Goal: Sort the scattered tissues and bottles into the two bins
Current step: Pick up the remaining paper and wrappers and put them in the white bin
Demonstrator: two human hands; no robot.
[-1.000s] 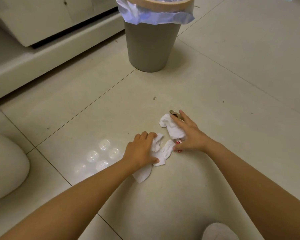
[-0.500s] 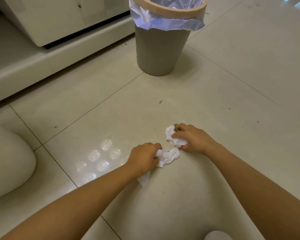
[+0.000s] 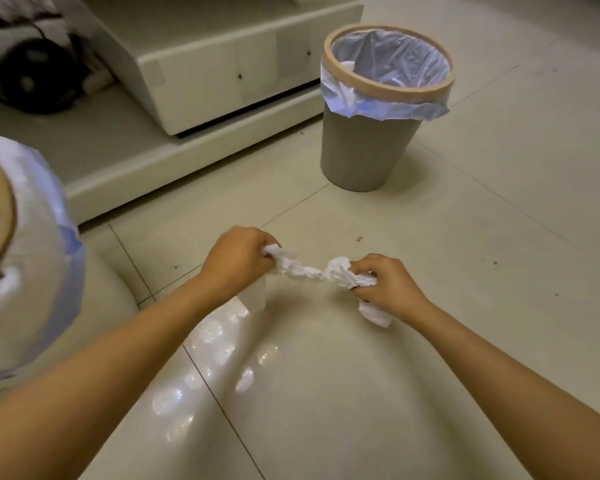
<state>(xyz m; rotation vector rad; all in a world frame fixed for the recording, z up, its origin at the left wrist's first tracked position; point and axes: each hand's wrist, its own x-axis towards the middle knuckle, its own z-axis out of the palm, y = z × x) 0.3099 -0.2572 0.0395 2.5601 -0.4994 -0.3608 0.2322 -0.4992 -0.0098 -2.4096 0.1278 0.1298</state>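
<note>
from the head view we see our two bare forearms reaching out over a pale tiled floor (image 3: 482,237). our left hand (image 3: 234,263) has its fingers curled tight round one end of the crumpled white tissue (image 3: 312,271), and our right hand (image 3: 388,284) pinches and grips the other end, fingers bent round a bunched wad of it. the tissue hangs between the two hands above the floor, twisted into a thin, rope-like strand in the middle and thick and wrinkled near each fist. a loose flap of it hangs out below our right hand. whether this is one tissue or several wound together we cannot tell.

beyond the hands, well apart from them, stands the grey bin (image 3: 371,150), upright on the tiles, with a tan ring round its top and a thin bluish-white liner (image 3: 388,105) folded over the rim. pale shapes lie inside it, too unclear to name. at the left edge, close to us, we see part of a second bin (image 3: 28,271), white-sided, with the same kind of liner and a tan ring, blurred.

behind lies a low cream cabinet (image 3: 201,74) on a raised step, and a dark round object (image 3: 32,77) on the step at upper left. bright round reflections shine on the tiles between our forearms.
</note>
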